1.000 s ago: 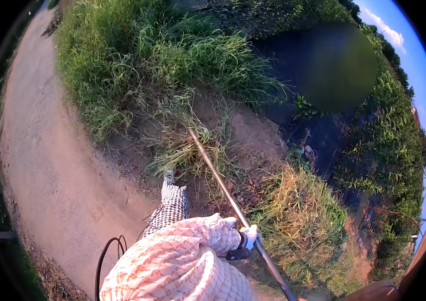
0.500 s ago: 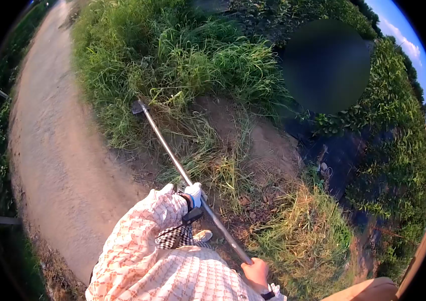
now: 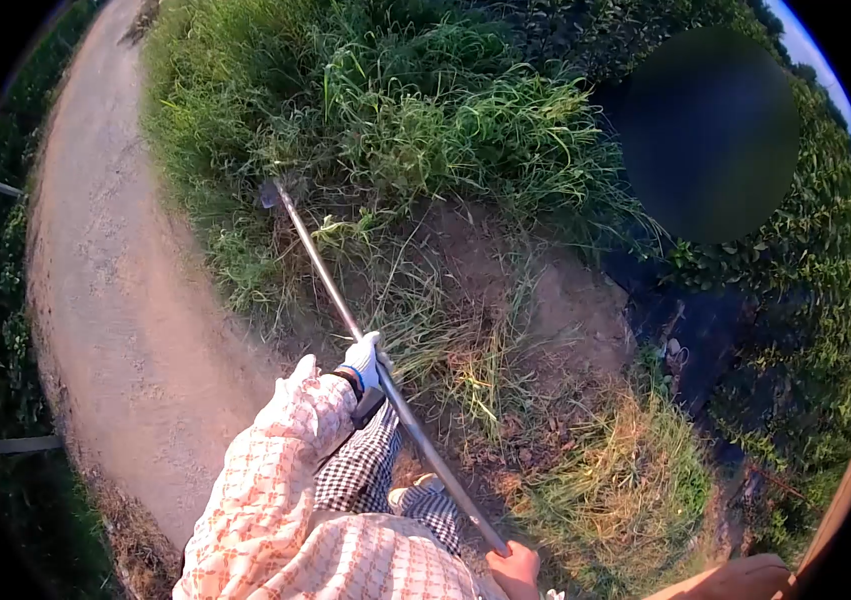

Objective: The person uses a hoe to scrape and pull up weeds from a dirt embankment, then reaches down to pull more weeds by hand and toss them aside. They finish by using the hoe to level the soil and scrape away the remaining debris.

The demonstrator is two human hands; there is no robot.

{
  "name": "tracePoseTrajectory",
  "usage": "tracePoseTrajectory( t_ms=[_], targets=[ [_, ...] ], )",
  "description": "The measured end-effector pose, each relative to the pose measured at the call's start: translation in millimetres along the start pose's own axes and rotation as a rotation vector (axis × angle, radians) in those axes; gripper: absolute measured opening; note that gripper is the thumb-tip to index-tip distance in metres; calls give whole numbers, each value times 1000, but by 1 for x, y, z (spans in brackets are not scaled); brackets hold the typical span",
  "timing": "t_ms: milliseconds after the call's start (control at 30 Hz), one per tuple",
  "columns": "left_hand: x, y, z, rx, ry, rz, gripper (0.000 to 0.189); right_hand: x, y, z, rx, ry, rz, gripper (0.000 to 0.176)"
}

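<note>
A long metal shaft [image 3: 345, 310] of a cutting tool runs from bottom right up to its head [image 3: 268, 193] at the edge of the tall grass [image 3: 425, 110]. My left hand [image 3: 363, 358], in a white glove, grips the shaft near its middle. My right hand [image 3: 515, 570], bare, holds the shaft's near end at the bottom of the view. My sleeve is orange-patterned and my trousers [image 3: 375, 480] are checked.
A dirt path [image 3: 115, 300] curves along the left. Cut dry grass [image 3: 625, 490] and bare soil [image 3: 505, 290] lie to the right of the shaft. Dark ground sheeting [image 3: 695, 320] and leafy vines [image 3: 805, 330] fill the right side.
The tool head swung from the cut grass in the middle over to the left grass edge. My left hand moved up along with it, and my right hand came into view.
</note>
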State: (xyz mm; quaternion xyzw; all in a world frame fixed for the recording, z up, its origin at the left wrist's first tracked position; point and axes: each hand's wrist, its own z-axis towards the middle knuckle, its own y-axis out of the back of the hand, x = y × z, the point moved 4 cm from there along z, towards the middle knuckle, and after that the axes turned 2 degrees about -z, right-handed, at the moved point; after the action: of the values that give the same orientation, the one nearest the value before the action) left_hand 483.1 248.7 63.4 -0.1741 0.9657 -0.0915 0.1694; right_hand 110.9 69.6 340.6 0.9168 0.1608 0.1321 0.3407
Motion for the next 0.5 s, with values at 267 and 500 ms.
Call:
tracePoseTrajectory(
  t_ms=[267, 500],
  targets=[
    [137, 26, 7, -134, 212, -64, 22, -53, 24, -20, 141, -219, -121, 31],
    [68, 57, 39, -287, -178, 152, 26, -48, -28, 55, 90, 71, 37, 23]
  ],
)
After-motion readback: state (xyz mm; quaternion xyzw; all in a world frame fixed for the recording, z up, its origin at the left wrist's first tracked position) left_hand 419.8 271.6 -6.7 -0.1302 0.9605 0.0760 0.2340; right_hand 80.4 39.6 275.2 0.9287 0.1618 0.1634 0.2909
